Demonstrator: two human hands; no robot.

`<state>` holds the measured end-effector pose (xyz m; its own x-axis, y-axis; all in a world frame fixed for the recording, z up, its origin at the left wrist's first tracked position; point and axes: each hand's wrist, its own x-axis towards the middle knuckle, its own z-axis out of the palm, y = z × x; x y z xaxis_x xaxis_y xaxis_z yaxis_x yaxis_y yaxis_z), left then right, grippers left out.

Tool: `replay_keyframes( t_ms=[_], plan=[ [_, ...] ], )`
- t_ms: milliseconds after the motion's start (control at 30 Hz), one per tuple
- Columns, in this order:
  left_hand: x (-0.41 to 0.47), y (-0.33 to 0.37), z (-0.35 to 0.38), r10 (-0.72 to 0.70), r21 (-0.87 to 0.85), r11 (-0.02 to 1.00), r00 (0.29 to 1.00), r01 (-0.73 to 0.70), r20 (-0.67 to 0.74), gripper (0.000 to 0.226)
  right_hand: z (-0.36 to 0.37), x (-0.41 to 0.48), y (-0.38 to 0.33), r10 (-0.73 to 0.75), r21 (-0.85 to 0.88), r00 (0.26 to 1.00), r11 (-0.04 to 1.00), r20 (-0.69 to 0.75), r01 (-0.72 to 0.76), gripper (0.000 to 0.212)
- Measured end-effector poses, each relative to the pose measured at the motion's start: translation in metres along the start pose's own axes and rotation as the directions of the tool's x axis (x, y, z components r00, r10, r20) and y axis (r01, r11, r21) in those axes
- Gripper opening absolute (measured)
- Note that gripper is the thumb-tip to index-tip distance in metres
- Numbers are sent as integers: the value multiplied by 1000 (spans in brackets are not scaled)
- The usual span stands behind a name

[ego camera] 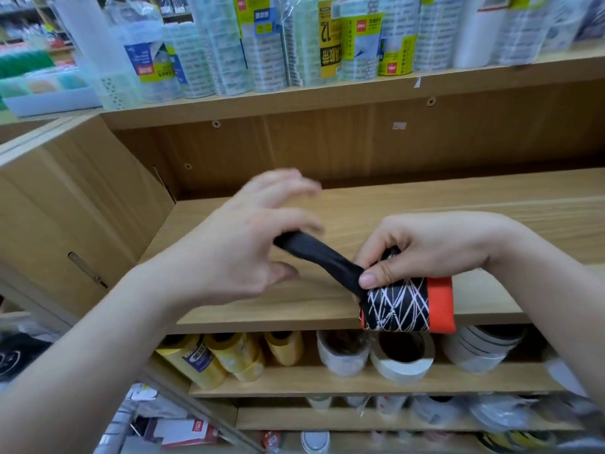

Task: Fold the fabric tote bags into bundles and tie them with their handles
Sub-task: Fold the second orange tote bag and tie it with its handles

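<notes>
Nearest you, the bundle (402,306) sits in your right hand (435,247), hanging just over the front edge of the shelf (458,204). It is a tight roll of black cloth with white line work and an orange band at its right end. Your right fingers (389,267) curl over the top of the roll, and the thumb presses down where the handle (320,257) leaves it. Expect it to handle as light, soft stuff. It looks thin and probably a little slick, so the roll will likely spring open the moment that thumb lifts. Keep your hold at the root of the strap rather than out on the orange end. The handle is a limp black strap drawn fairly taut up and left to your left hand (239,250). That hand's fingers (288,188) are spread and blurred. The strap's end goes out of sight under them, so I cannot tell whether you pinch it or merely have it hooked. Take it close to its end to leave slack for the wrap. The shelf is smooth pale wood, with a plain back panel behind. Lower shelves carry tape rolls (402,358), and wrapped tape packs (330,40) crowd the shelf above.
</notes>
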<state>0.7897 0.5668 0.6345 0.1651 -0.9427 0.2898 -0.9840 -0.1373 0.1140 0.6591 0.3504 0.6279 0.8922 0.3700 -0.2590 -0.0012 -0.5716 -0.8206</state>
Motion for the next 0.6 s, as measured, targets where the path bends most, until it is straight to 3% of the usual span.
replay_keyframes(
  t_ms=[67, 100, 167, 233, 300, 367, 433, 500, 600],
  plan=[
    [5, -1, -6, -36, -356, 930, 988, 89, 152, 18, -3, -2, 5, -2, 28, 1000, 1000, -5, 2, 16],
    [3, -3, -8, -47, -592, 793, 983, 146, 180, 13, -3, -3, 8, -5, 61, 1000, 998, -19, 6, 15],
    [-1, -7, -8, -59, -896, 433, 995, 100, 82, 17, -1, -7, 15, -23, 151, 997, 988, -77, 34, 18],
    [-2, -8, -1, -105, -997, 83, 994, 7, -2, 23, 2, -8, 23, -61, 253, 985, 962, -162, 102, 19],
    [1, -7, 6, -161, -990, -139, 987, -25, -2, 34, 2, -10, 27, -104, 325, 966, 928, -235, 179, 34],
    [4, -6, 9, -168, -966, -257, 985, -10, 35, 40, 2, -15, 21, -107, 339, 949, 917, -296, 210, 58],
    [5, -4, 10, -202, -960, -278, 974, 43, 102, 45, 2, -21, 11, -102, 228, 939, 956, -329, 184, 77],
    [6, -5, 11, -197, -951, -296, 969, 83, 146, 54, 5, -25, -2, -105, -70, 933, 994, -343, 86, 87],
    [13, 0, 9, -95, -932, -349, 985, 99, 140, 72, 9, -18, -21, -46, -543, 940, 826, -338, -155, 91]
  ],
)
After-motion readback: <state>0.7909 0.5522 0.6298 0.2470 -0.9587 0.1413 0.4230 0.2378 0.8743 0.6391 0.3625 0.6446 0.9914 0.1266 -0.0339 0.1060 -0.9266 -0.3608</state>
